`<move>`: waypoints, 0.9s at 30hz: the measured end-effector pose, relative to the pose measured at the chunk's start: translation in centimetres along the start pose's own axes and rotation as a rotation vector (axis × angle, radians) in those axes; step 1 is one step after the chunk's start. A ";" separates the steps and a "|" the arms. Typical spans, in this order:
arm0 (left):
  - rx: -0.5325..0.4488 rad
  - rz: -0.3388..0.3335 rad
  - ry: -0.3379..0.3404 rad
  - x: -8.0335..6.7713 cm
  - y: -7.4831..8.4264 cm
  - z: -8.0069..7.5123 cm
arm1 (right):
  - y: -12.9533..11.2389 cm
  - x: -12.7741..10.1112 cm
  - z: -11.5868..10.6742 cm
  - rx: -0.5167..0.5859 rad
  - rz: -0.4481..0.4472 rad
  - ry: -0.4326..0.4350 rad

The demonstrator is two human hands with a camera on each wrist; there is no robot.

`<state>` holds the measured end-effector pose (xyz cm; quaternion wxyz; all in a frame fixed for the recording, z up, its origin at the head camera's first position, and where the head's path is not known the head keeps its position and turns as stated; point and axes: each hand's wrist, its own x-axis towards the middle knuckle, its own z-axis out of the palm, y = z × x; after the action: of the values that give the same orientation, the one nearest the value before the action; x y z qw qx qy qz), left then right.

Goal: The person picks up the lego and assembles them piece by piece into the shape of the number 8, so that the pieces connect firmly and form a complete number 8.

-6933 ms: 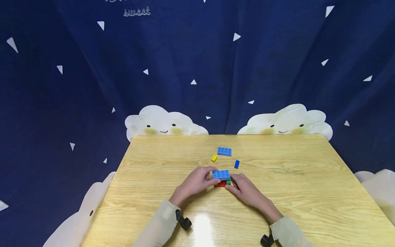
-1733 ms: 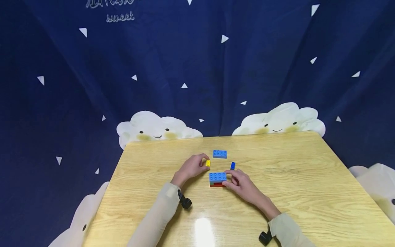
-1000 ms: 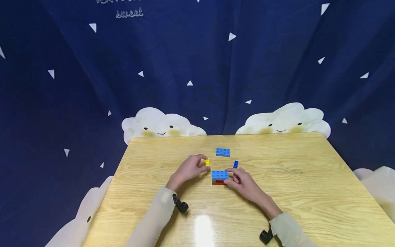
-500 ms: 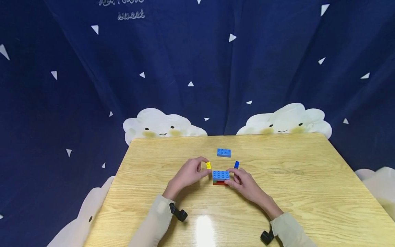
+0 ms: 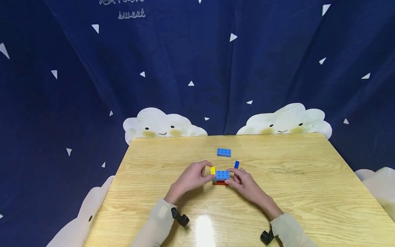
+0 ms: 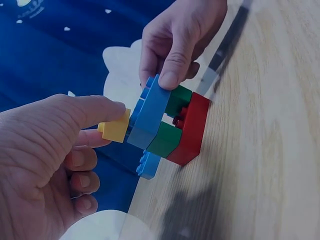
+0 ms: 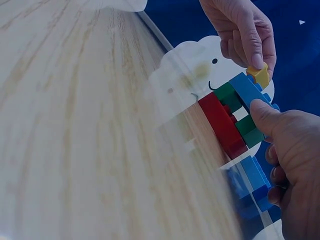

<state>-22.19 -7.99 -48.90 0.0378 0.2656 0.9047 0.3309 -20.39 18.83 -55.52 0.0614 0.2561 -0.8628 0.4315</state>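
Observation:
A stack of building bricks stands on the wooden table: a red brick [image 6: 192,131] at the bottom, two green bricks [image 6: 165,140] at its ends with a gap between, and a light blue brick [image 5: 223,175] across the top. My left hand [image 5: 192,177] pinches a small yellow brick [image 5: 213,170] between thumb and forefinger, right at the left end of the blue top. The right hand [image 5: 247,185] grips the stack's right end, its thumb on the blue brick's near side in the right wrist view.
Behind the stack lies another light blue brick [image 5: 224,152]. A small dark blue brick [image 5: 236,164] sits just beyond the right hand. A navy curtain [image 5: 172,68] with clouds hangs past the table's far edge.
My left hand picked up the yellow brick from the table and brought it right and nearer, over the stack's left end. The right hand stays at the stack, now topped by the blue brick.

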 end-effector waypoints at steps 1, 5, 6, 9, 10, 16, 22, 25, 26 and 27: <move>0.003 0.005 0.002 0.0 0.0 0.1 | 0.0 0.0 0.0 -0.001 -0.005 0.002; 0.004 0.023 0.013 0.2 -0.1 0.4 | 0.0 0.2 -0.1 -0.005 -0.020 0.009; 0.001 0.024 0.015 0.2 -0.1 0.5 | 0.0 0.2 -0.1 -0.006 -0.022 0.011; -0.035 0.025 0.014 0.1 -0.1 0.7 | 0.2 0.2 -0.1 -0.013 -0.025 0.012; -0.047 0.023 0.016 0.1 -0.2 0.8 | 0.2 0.2 0.0 -0.014 -0.025 0.013; -0.108 0.033 0.032 -0.1 -0.6 1.4 | 0.1 0.1 0.0 -0.019 -0.017 0.005; -0.112 0.052 0.026 0.2 -0.5 1.6 | 0.1 -0.1 0.2 -0.023 -0.005 0.005; -0.145 0.060 0.030 0.2 -0.6 1.7 | 0.1 0.0 0.2 -0.021 -0.011 0.006; -0.161 0.064 0.032 0.2 -0.7 1.7 | 0.0 0.0 0.2 -0.020 -0.013 0.005; -0.175 0.066 0.033 0.2 -0.8 1.8 | -0.1 0.1 0.1 -0.019 -0.015 0.003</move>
<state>-22.27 -7.39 -50.73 0.0347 0.2854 0.8637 0.4140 -20.40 18.70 -55.52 0.0683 0.2613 -0.8649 0.4232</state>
